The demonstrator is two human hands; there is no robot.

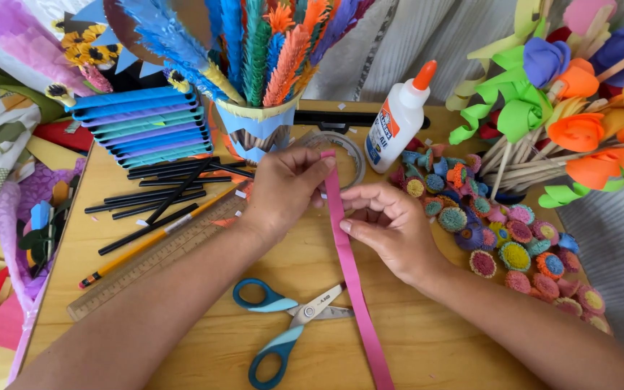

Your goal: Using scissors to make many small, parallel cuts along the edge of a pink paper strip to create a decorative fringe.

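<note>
A long pink paper strip [355,289] runs from the middle of the wooden table [427,347] down to the bottom edge. My left hand [287,189] pinches its top end between thumb and fingers. My right hand [391,231] grips the strip a little lower, fingers curled around it. Blue-handled scissors [287,321] lie shut on the table just below both hands, partly under the strip.
A white glue bottle with an orange cap [399,119] stands behind a clear tape roll [348,155]. Several small rolled paper flowers [503,231] lie at right. Black sticks [160,198], a pencil and a wooden ruler [157,260] lie at left. A cup of paper feathers [258,130] stands at the back.
</note>
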